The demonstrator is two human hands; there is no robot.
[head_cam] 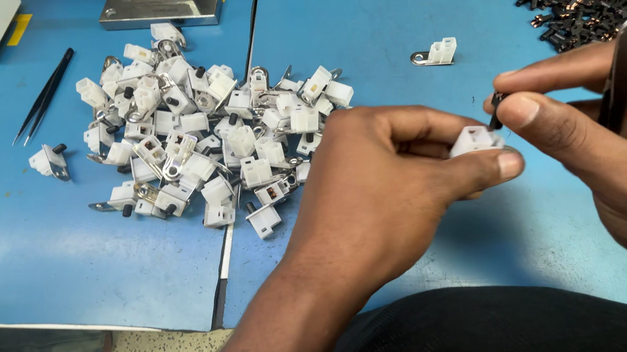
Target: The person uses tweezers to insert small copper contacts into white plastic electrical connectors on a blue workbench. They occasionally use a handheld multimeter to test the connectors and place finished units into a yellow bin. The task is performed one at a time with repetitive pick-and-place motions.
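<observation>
Blue tabletop (33, 253) fills nearly the whole view, with a dark seam running down it just left of the left hand's wrist. The left hand (379, 183) is closed in a pinch, thumb and fingers holding a small white plastic housing (474, 139) at their tips. The right hand (607, 137) meets it from the other side: its thumb and forefinger press a small black part (495, 113) against the top of the housing, and the same hand also keeps a pair of dark tweezers (622, 67) tucked along its palm, their tip pointing up and away from the fingers. Both hands are closed around what they hold and are touching each other at the housing.

Beyond the left hand's knuckles, on its far left side, lies a loose pile of white housings (203, 134), many with small metal lugs and black pins. One white piece (47, 160) sits apart on the far side of that pile from the hand. A second pair of black tweezers (43, 96) lies farther out past the pile. Just beyond the fingertips of both hands rests a single white housing with a metal ring (436, 53). Beyond the right hand is a heap of small black parts (597, 1). A metal machine base (161, 1) stands at the far edge of the table.
</observation>
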